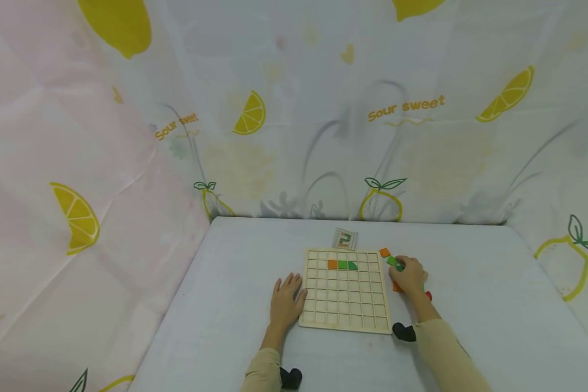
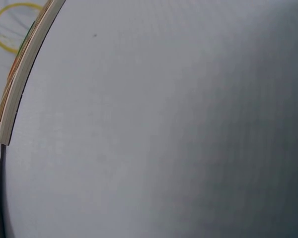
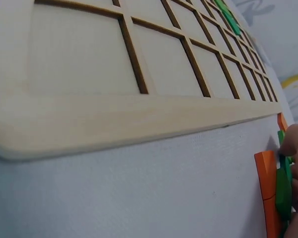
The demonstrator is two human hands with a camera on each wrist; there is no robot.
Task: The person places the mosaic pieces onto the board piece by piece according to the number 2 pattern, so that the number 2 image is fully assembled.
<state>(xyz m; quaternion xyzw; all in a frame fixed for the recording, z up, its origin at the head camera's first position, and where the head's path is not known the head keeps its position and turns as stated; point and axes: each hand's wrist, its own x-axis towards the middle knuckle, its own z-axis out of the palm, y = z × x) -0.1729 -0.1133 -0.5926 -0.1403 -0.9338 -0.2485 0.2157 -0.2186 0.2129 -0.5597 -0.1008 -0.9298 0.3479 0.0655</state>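
A wooden grid board (image 1: 334, 306) lies on the white table. Along one of its upper rows sit an orange square (image 1: 332, 264), a light green square (image 1: 342, 264) and a dark green rounded piece (image 1: 353, 265). My left hand (image 1: 286, 305) rests with spread fingers at the board's left edge. To the right of the board, my right hand (image 1: 410, 276) pinches a dark green tile (image 1: 399, 267) among loose tiles. In the right wrist view, the fingers (image 3: 294, 141) curl over green pieces beside orange tiles (image 3: 266, 178).
A small card (image 1: 345, 239) printed with a grid and a figure lies behind the board. Close to the right hand are a loose orange tile (image 1: 384, 252), a light green tile (image 1: 392, 261) and a red piece (image 1: 428, 295). A lemon-print cloth (image 1: 294, 158) hangs behind the table.
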